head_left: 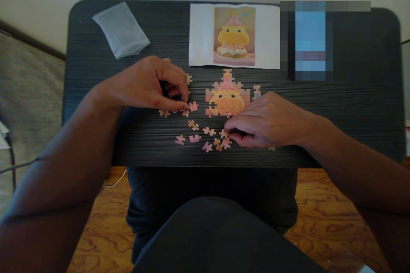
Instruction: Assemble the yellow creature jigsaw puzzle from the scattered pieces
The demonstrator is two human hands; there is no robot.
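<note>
About midway between the surface's side edges, the puzzle has its top joined but not its bottom, loose pieces lie toward the lap-side edge, and the left hand and right hand nearly pinch their fingers (holding what, I can't tell).

Person's top: dark grey to near-blk, plain, matte fabric; front reads as a smooth rounded dome, a bit lighter toward the middle. Bottoms: also v. dark, approx. blk, loose cut w/ soft folds & wrinkles at the outer edges, esp. L side; full length n/a, hidden by the top & tabletop edge. L forearm & R forearm both bare, wide nr the elbow, tapering to slim wrists; skin crease at L elbow. L hand & R hand bare too.
</note>
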